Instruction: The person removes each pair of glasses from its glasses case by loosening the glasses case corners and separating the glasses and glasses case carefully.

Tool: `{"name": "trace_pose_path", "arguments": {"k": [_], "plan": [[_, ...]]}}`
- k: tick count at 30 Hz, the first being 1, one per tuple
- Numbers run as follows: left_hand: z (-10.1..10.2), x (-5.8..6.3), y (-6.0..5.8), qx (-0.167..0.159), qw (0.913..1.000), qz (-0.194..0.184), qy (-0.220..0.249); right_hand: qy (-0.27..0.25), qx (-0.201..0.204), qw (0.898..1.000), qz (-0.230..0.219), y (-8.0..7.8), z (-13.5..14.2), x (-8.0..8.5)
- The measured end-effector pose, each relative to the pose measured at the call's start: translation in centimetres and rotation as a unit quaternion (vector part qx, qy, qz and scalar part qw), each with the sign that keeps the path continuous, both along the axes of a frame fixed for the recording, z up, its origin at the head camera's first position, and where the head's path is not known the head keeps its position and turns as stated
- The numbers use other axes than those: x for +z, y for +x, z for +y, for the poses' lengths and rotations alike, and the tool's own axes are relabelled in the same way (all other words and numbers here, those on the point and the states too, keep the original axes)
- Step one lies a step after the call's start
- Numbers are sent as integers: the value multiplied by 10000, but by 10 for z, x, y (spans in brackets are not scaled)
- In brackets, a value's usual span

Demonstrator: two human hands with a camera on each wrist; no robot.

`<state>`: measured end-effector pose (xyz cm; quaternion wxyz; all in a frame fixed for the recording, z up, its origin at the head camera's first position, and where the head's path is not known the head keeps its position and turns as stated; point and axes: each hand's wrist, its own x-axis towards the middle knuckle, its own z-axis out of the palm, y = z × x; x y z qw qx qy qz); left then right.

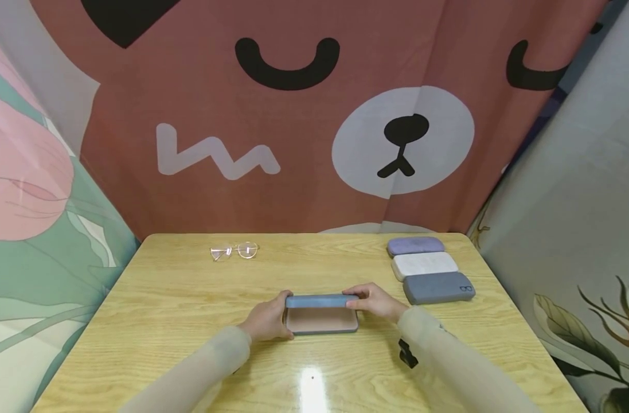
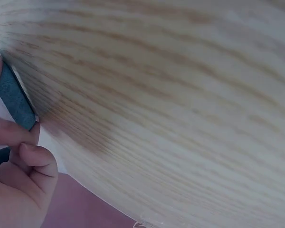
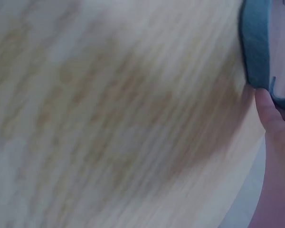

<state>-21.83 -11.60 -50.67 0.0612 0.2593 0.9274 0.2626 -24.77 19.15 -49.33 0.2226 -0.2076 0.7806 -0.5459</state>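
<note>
A blue glasses case (image 1: 314, 301) is at the front middle of the table, its lid partly raised and its pale lining (image 1: 321, 320) facing me. My left hand (image 1: 266, 318) grips the case's left end, fingers at the lid and thumb low by the base. At the right end, my right hand (image 1: 374, 302) pinches the lid's corner. The left wrist view catches a strip of the blue case (image 2: 14, 97) beside the left fingers (image 2: 35, 159). In the right wrist view, a right finger (image 3: 268, 111) touches the corner of the case (image 3: 255, 45).
A pair of thin-framed glasses (image 1: 235, 251) lies at the back left of the wooden table (image 1: 180, 292). Back right, a purple case (image 1: 415, 245), a white case (image 1: 425, 265) and a grey case (image 1: 438, 288) sit in a row. Printed curtains (image 1: 304, 195) hang behind.
</note>
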Motion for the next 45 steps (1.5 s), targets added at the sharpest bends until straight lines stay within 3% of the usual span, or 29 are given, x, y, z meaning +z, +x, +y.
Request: {"name": "trace_pose_path", "arguments": {"k": [14, 24, 33, 38, 45], "plan": [[-4, 2, 0, -175, 9995, 154, -230, 9, -87, 9947, 1023, 11, 0, -16], [-4, 2, 0, -345, 9972, 422, -516, 91, -199, 9970, 737, 22, 1, -22], [-6, -5, 1, -361, 9973, 477, -414, 420, -289, 9962, 701, 27, -2, -20], [-6, -7, 1, -345, 9966, 672, -336, 637, -316, 9926, 984, 29, -4, -21], [0, -2, 6, -98, 9981, 467, -385, 1075, -195, 9815, 1570, 29, -3, -22]]}}
